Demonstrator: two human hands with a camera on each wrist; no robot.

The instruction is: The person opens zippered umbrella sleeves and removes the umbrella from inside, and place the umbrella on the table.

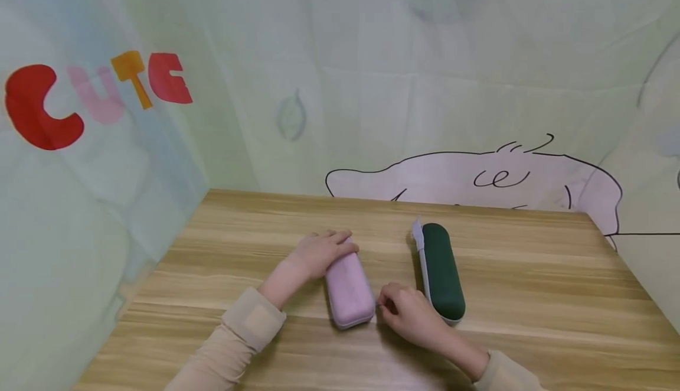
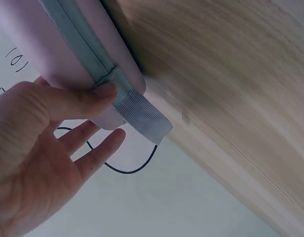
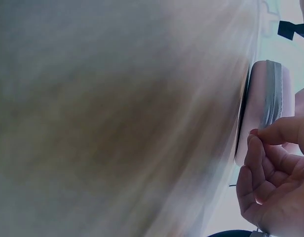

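A pink zippered hard case point(image 1: 350, 290) lies on the wooden table, its lid closed down. My left hand point(image 1: 324, 252) holds the far end of it from above. In the left wrist view, the left thumb point(image 2: 100, 96) presses at the base of a grey ribbed fabric tab point(image 2: 144, 118), while other fingers reach round the case's far end. My right hand point(image 1: 409, 314) is at the near right corner, thumb and index finger pinched together beside the grey zipper point(image 3: 273, 94). What they pinch seems to be the zipper pull, mostly hidden by the fingertips.
To the right of the right hand lies a dark green case point(image 1: 443, 270) with a light grey zipper band and a fabric tab point(image 1: 418, 234) at its far end. A printed cloth backdrop point(image 1: 372, 84) stands behind the wooden table point(image 1: 536, 296) and along its left side.
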